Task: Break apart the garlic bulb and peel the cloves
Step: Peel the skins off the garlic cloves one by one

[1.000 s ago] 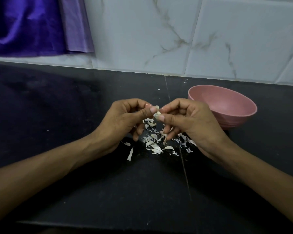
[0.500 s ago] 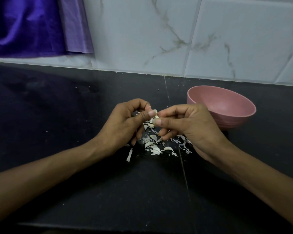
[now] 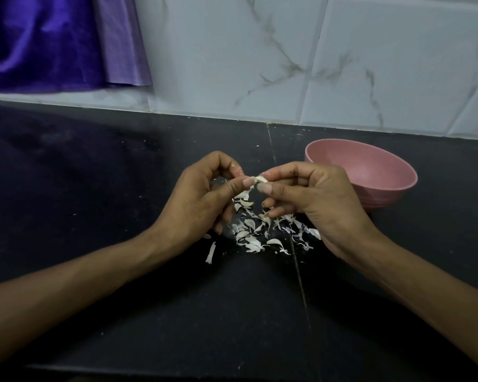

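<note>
Pink bowl (image 3: 370, 172) beside right hand (image 3: 320, 199), its visible inside bare.

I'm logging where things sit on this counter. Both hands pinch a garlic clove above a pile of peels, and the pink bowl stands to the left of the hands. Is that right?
Not quite. The head view shows the pink bowl to the right of the hands, behind the right hand. The rest holds: the left hand and the right hand pinch the garlic clove above the pile of peels.

Both hands (image 3: 260, 194) pinching what looks like a garlic clove (image 3: 260, 180), peels (image 3: 255, 232) below, pink bowl (image 3: 381, 186)
</note>
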`<state>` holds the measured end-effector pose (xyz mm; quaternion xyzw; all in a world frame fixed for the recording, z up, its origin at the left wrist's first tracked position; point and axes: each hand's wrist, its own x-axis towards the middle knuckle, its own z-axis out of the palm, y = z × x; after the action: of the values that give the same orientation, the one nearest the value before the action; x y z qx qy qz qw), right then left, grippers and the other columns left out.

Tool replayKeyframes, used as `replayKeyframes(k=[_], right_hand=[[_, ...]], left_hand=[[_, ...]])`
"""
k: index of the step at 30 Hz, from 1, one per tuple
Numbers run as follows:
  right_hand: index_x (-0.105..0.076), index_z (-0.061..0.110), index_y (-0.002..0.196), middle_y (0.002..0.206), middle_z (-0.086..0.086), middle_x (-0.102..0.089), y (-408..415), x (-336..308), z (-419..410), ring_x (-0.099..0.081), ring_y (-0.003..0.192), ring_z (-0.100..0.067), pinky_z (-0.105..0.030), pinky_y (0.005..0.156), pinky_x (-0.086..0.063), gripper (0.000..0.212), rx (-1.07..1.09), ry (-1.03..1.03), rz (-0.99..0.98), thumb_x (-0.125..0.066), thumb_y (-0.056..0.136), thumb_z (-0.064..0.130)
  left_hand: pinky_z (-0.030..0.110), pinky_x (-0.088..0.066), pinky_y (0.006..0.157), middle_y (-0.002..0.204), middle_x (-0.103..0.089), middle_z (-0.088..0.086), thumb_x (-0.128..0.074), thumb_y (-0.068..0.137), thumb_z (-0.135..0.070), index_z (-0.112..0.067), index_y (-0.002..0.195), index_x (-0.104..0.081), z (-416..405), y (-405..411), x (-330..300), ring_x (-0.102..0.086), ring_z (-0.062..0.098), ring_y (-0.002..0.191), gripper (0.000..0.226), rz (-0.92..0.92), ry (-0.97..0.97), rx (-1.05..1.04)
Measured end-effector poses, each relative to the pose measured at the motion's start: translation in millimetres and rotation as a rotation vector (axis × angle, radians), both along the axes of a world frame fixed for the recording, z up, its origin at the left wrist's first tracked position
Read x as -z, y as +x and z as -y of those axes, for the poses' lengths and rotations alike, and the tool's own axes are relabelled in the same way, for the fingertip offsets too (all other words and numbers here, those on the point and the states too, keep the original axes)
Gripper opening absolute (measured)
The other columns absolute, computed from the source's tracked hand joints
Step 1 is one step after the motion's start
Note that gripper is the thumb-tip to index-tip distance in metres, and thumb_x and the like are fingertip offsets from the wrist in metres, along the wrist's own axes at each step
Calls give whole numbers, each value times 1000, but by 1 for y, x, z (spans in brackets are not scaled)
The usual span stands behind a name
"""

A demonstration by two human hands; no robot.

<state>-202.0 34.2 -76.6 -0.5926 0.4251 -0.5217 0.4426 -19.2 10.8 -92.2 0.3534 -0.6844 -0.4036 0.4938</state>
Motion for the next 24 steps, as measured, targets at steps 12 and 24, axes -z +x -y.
replayKeyframes(k=[12, 24], right_hand=[[-71, 9, 87, 74, -7, -72, 2, 4, 2, -70, 64, -17, -28, 58, -60, 14, 3, -157, -123, -74, 80, -3], [-73, 8, 91, 81, -10, -74, 0, 6, 4, -70, 67, -15, -29, 60, -60, 14, -22, -191, -167, -75, 81, -1]], left_hand=[[19, -37, 35, 54, -62, -5, -65, 87, -26, -3, 93, -66, -4, -2, -7, -45, 7, 36, 24, -56, 183, 74], [18, -38, 35, 51, -56, -5, -74, 76, -14, -10, 84, -69, -1, -1, -6, -43, 7, 37, 10, -90, 201, 20]])
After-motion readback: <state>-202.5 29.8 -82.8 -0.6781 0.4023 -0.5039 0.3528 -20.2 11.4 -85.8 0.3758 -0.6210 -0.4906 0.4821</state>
